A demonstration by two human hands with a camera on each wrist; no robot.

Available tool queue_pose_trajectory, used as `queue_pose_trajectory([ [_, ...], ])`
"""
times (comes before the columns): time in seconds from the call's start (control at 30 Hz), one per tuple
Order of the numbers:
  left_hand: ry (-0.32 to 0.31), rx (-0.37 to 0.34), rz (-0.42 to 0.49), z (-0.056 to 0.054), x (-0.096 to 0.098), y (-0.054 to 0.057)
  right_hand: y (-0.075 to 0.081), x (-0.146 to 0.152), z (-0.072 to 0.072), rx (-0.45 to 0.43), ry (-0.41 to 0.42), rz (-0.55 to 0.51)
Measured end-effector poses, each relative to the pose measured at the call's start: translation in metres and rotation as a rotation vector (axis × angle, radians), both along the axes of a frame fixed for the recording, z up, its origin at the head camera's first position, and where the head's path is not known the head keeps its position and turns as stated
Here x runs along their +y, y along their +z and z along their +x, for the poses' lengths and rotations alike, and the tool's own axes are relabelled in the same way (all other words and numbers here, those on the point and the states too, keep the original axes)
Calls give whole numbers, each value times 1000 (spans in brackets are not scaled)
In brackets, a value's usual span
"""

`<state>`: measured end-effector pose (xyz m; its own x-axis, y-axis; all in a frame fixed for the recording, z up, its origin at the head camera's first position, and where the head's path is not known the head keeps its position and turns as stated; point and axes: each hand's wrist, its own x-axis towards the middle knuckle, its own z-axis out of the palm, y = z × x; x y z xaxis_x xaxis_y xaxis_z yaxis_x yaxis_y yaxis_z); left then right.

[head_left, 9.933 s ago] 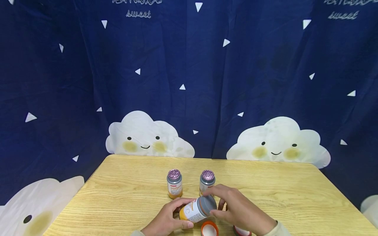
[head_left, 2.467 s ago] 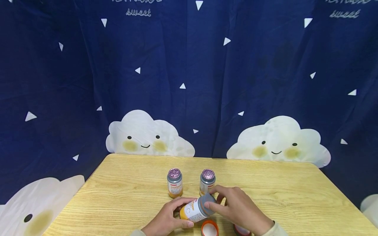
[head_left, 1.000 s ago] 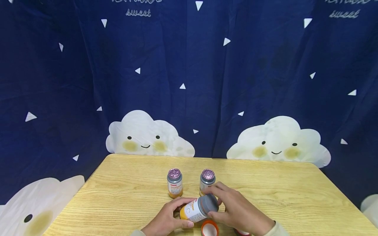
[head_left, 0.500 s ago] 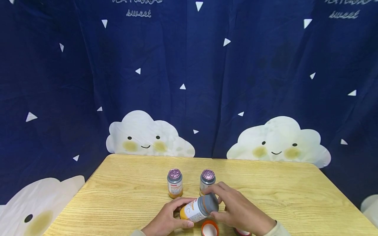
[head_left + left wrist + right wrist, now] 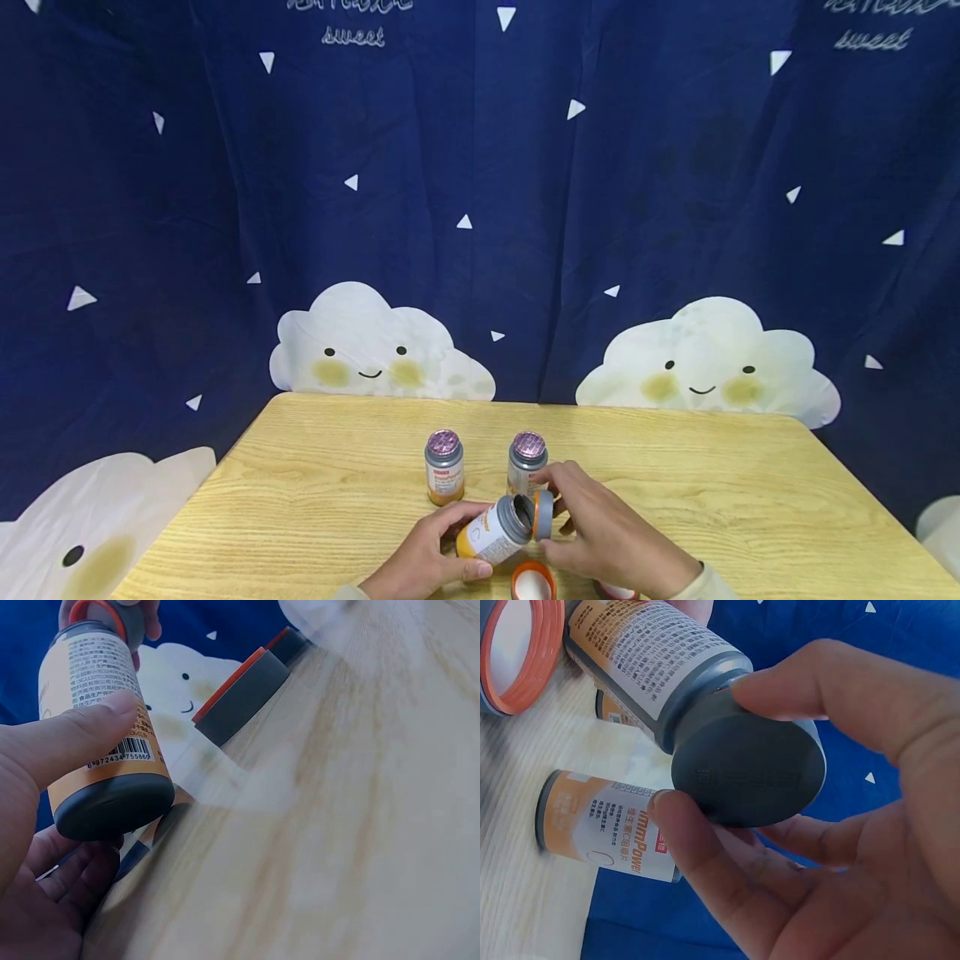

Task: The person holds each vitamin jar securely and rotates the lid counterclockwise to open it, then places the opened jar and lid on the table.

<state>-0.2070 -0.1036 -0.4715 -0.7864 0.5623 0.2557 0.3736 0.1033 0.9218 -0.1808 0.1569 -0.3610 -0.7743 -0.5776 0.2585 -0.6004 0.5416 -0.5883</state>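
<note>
In the head view, my left hand [image 5: 427, 554] grips a white-and-orange vitamin bottle [image 5: 491, 537] round its body and holds it tilted, mouth toward the right. My right hand [image 5: 607, 529] pinches the bottle's grey cap [image 5: 544, 515] between thumb and fingers. That cap, with its orange inner rim, stands just off the bottle's dark mouth. From the left wrist, the thumb lies across the label above the barcode [image 5: 124, 754]. The right wrist view looks onto the cap's flat grey top [image 5: 750, 769], with fingertips at its edge.
Two similar bottles, a left one [image 5: 445, 479] and a right one [image 5: 522, 479], stand uncapped with shiny purplish tops behind my hands. Nearer me, an orange-rimmed cap [image 5: 532, 583] and a second cap [image 5: 617, 590] lie upturned on the wooden table [image 5: 315, 467].
The cap sat on the held bottle's neck in the earlier frames while my right fingers shifted round it. Now it is off, a little to the right, and the mouth shows.
</note>
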Motion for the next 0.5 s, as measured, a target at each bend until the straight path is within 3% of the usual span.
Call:
queue_pose_trajectory([
  [0.3, 13, -31, -14, 0, -1, 1, 0, 0, -1, -51, -17, 10],
  [0.5, 48, -69, -38, 2, -1, 3, 1, 0, -2, 12, -61, 29],
])
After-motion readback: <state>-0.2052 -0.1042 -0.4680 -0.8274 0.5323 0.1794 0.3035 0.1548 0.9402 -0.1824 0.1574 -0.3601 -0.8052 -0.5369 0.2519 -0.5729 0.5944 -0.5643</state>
